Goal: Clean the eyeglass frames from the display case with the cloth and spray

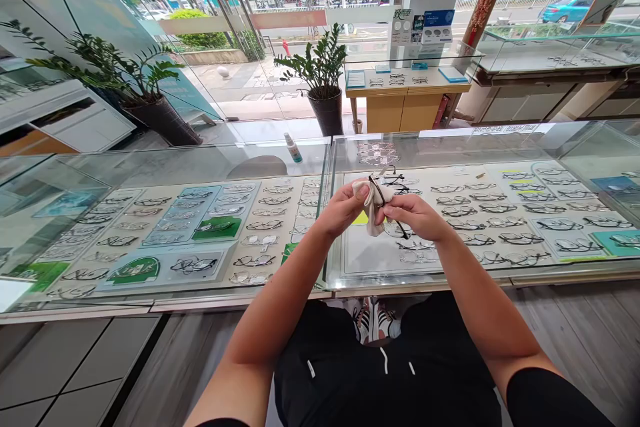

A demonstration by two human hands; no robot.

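Note:
Over the glass display counter (200, 163) I hold a pair of black-framed glasses (385, 195). My left hand (345, 208) is closed around a pale cleaning cloth (371, 207) pinched against one lens. My right hand (413, 215) is closed on the frame from the other side, the lower lens hanging below its fingers. Both hands meet just above the seam between the two counter sections.
Under the glass lie several rows of spectacles (505, 210) on trays. A small spray bottle (293, 147) stands on the counter top ahead. Potted plants (323, 77) stand on the floor beyond, and another display table (407, 90) sits near the window.

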